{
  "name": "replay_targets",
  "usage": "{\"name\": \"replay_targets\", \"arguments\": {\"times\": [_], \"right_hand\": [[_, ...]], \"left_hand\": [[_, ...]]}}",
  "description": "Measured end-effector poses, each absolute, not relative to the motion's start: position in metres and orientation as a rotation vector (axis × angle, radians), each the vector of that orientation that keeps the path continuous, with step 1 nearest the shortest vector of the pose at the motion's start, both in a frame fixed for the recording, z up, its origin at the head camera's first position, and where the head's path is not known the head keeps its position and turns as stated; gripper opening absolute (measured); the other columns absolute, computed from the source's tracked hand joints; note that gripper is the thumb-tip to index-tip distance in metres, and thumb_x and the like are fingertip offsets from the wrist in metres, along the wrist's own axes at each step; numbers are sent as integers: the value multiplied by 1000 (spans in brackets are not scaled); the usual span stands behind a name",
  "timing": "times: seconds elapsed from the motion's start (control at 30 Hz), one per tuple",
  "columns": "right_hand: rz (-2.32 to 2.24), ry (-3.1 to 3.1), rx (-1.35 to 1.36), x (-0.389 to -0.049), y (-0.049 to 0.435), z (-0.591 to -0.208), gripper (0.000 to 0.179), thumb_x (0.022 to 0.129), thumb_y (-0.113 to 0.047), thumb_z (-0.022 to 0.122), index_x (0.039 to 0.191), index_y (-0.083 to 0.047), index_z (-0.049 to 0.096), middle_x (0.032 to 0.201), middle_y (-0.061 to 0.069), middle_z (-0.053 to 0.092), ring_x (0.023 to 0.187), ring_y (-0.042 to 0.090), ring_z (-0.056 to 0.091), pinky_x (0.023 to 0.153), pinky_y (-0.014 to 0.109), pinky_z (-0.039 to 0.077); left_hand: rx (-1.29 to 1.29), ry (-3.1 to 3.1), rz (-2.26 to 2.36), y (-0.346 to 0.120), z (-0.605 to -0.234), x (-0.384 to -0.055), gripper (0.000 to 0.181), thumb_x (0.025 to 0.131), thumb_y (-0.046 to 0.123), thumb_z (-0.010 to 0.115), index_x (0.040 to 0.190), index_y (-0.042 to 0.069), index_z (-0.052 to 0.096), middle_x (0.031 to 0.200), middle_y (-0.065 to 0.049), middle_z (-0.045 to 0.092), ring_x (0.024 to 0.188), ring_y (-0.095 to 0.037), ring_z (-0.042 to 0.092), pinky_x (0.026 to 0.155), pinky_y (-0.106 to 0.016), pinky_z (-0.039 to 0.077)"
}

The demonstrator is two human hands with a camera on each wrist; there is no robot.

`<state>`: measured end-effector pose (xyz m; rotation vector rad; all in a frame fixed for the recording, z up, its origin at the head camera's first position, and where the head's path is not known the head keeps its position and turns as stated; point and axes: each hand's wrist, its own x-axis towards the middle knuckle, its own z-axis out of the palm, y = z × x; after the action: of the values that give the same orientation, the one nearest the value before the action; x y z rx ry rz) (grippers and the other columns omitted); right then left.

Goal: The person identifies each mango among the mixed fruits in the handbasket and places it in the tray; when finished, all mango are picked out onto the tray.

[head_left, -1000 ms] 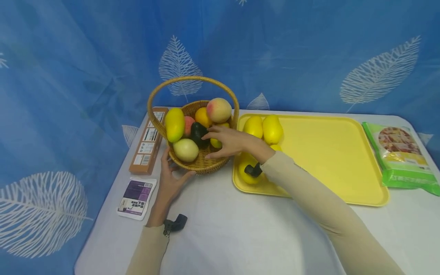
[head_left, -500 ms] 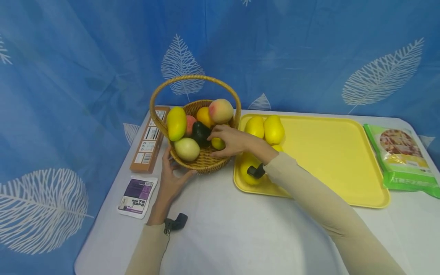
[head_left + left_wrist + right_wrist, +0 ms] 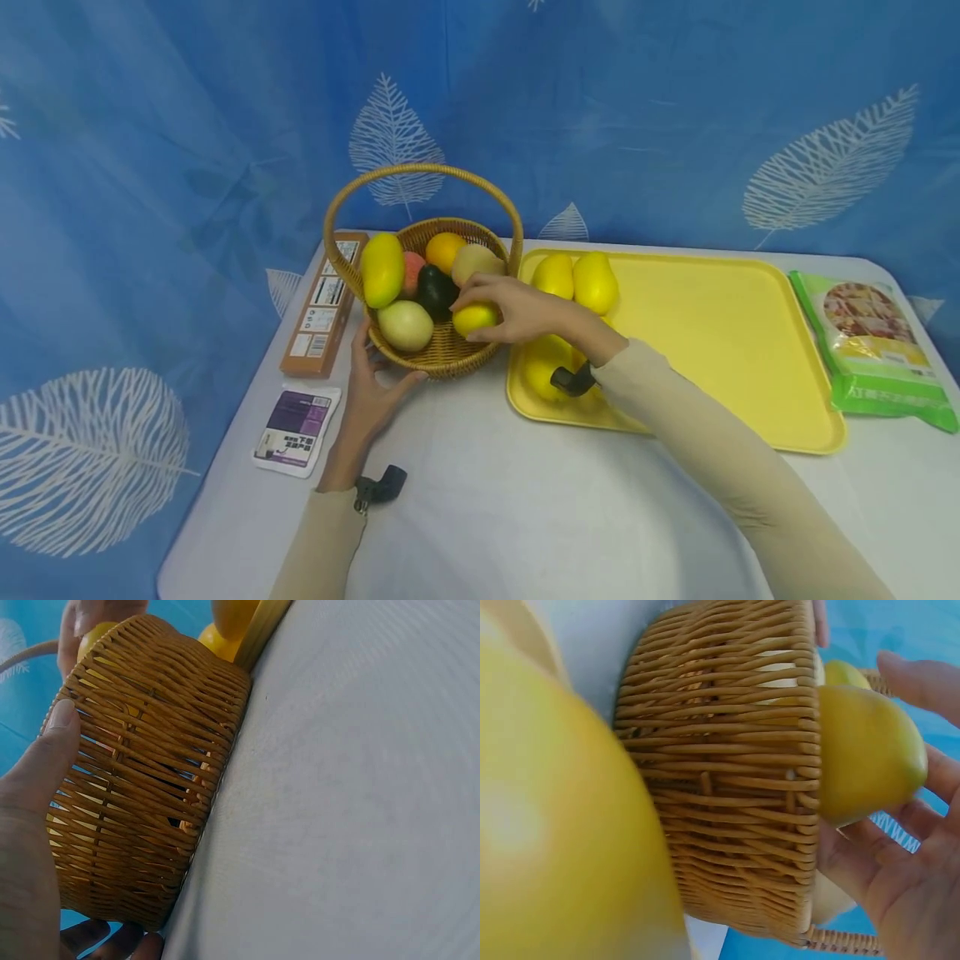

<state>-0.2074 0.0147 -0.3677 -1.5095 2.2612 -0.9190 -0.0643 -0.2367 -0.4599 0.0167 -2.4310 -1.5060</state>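
A wicker basket (image 3: 450, 367) with a tall handle holds several fruits. My left hand (image 3: 371, 400) grips its near left side, thumb near the rim and fingers round the wall in the left wrist view. Over the basket's right side, my right hand (image 3: 517, 308) holds a yellow mango (image 3: 475, 319), which sticks up above the rim in the right wrist view. Around it in the basket lie a dark green avocado (image 3: 437, 292), a pale round fruit (image 3: 406, 326), another mango (image 3: 382, 271), an orange (image 3: 444, 249), a reddish fruit (image 3: 412, 273) and a peach (image 3: 477, 262).
Right of the basket is a yellow tray (image 3: 720, 333) with several yellow mangoes (image 3: 596, 283) at its left end. A green food bag (image 3: 877, 333) lies beyond it. On the left are a brown box (image 3: 318, 321) and a purple-white packet (image 3: 296, 431).
My right hand has closed round the mango and raised it slightly in the basket. The peach has dropped lower and now lies partly behind that hand. My left hand stays on the basket.
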Motion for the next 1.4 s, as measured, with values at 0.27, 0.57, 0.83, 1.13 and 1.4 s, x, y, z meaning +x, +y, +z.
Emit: {"name": "replay_targets", "arguments": {"times": [0.27, 0.57, 0.83, 1.13, 1.4], "right_hand": [[-1038, 2225, -1559, -201, 16, -368, 39, 88, -23, 72, 124, -9, 66, 127, 7, 58, 120, 22, 52, 109, 40, 40], [-1009, 2213, -1634, -186, 27, -354, 31, 93, -23, 65, 123, -16, 67, 146, 11, 50, 140, 32, 39, 116, 50, 31], [-1008, 2246, -1740, -170, 36, -353, 26, 94, -19, 64, 119, -15, 69, 140, 15, 51, 137, 31, 40, 114, 50, 33], [-1021, 2236, -1643, -171, 39, -357, 43, 94, -23, 65, 136, -16, 59, 142, 10, 48, 136, 25, 40, 113, 47, 35], [-1069, 2171, -1579, -173, 41, -359, 44, 87, -25, 73, 129, -16, 62, 149, 8, 42, 140, 27, 36, 109, 46, 41]], "left_hand": [[36, -2420, -1535, -234, -456, -62, 109, 77, 10, 83, 157, 19, 10, 159, -5, 23, 133, -29, 39, 99, -48, 40], [9, -2425, -1508, -236, -457, -63, 111, 76, 10, 84, 157, 21, 9, 158, -5, 25, 131, -29, 41, 97, -47, 41], [5, -2416, -1505, -236, -458, -64, 110, 76, 11, 84, 157, 24, 10, 158, -3, 26, 131, -28, 41, 97, -47, 41], [26, -2425, -1512, -235, -457, -62, 111, 76, 8, 83, 157, 22, 9, 158, -6, 24, 132, -29, 41, 99, -48, 42], [-6, -2421, -1539, -222, -425, -55, 105, 78, 3, 80, 155, 3, 9, 157, -19, 24, 130, -39, 40, 97, -57, 40]]}}
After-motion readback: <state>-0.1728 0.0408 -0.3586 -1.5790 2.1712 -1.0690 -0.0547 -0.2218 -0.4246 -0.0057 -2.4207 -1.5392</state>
